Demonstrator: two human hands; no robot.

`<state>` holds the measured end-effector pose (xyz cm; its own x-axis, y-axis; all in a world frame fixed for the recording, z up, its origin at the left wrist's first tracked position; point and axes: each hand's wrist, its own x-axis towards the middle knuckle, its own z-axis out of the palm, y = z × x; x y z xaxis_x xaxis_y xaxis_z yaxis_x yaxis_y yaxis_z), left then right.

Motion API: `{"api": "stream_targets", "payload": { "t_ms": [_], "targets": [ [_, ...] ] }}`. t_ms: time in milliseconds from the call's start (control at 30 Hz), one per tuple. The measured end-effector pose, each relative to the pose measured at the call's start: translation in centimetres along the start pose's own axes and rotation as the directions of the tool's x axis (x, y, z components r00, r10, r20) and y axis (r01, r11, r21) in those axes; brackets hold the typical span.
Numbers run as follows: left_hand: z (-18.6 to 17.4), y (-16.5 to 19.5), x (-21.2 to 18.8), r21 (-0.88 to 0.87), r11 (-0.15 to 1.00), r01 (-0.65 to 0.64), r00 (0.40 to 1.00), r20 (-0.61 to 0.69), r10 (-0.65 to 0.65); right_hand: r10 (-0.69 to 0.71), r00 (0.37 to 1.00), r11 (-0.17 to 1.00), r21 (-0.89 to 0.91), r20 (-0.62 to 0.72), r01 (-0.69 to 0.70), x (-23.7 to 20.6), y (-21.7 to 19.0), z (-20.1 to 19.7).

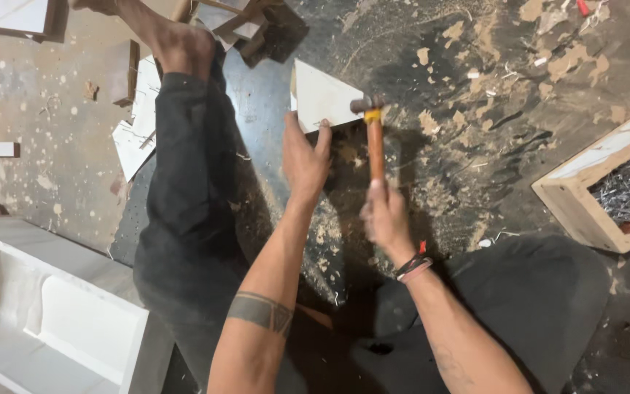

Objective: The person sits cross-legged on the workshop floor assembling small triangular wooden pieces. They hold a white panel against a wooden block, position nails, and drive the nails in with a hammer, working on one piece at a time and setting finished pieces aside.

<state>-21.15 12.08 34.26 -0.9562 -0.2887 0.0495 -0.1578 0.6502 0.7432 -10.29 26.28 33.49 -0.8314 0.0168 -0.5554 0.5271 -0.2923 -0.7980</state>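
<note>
My left hand grips the white board piece's lower edge; the piece lies at twelve o'clock from it. My right hand clenches the hammer, its head touching the piece's right corner.

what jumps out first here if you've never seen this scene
At the centre, the right hand holds a wooden-handled hammer with its head at the edge of a white board piece, which the left hand steadies on the dusty dark floor. At the right edge sits a wooden box of nails; a white cabinet frame fills the lower left.
</note>
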Motion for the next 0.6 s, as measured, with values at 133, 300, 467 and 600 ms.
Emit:
{"api": "stream_targets", "payload": {
  "t_ms": [133, 300, 467, 600],
  "targets": [
    [-0.1, 0.1, -0.3, 0.017, 0.995, 0.096, 0.993, 0.07, -0.097, -0.148, 0.988, 0.988, 0.05, 0.037, 0.147, 0.0, 0.2, -1.7],
    [0.1, 0.0, -0.3, 0.01, 1.0, -0.011, 1.0, 0.01, 0.011, -0.278, 0.96, 0.948, 0.153, -0.025, 0.279, 0.1, 1.3, -0.9],
    [0.2, -0.1, -0.4, -0.007, 0.999, -0.047, 0.999, -0.026, 0.047, 0.085, 0.993, 0.996, 0.022, 0.087, -0.087, 1.4, 0.8, -2.4],
    [0.1, -0.5, -0.5, -0.007, 0.999, -0.039, 0.999, 0.022, 0.039, -0.118, 0.993, 0.973, 0.198, 0.006, 0.115, 0.7, 2.2, -2.7]
  ]
}}
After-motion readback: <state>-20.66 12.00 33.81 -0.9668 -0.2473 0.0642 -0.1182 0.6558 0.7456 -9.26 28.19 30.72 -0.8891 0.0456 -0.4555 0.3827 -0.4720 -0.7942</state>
